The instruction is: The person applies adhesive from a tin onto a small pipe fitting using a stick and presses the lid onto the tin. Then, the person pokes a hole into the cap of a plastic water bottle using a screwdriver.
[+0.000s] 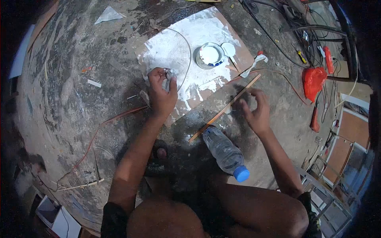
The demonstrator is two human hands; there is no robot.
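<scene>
My left hand [163,92] is over the left part of a paint-smeared board [170,43], its fingers curled round a small whitish thing I cannot make out. My right hand [256,109] hovers beside a thin wooden strip [226,107], fingers apart and holding nothing. An open can of white paint [209,55] stands on the board, with a white-coated round lid or scoop [229,50] against its right side. Below the strip, a clear plastic bottle [224,150] with a blue cap lies on the floor between my arms.
A red bag [314,81], a yellow-handled screwdriver [301,57] and tangled black cables [311,35] lie at the right. A thin reddish cable [93,137] crosses the floor at the left. Metal frames [327,198] stand at the lower right.
</scene>
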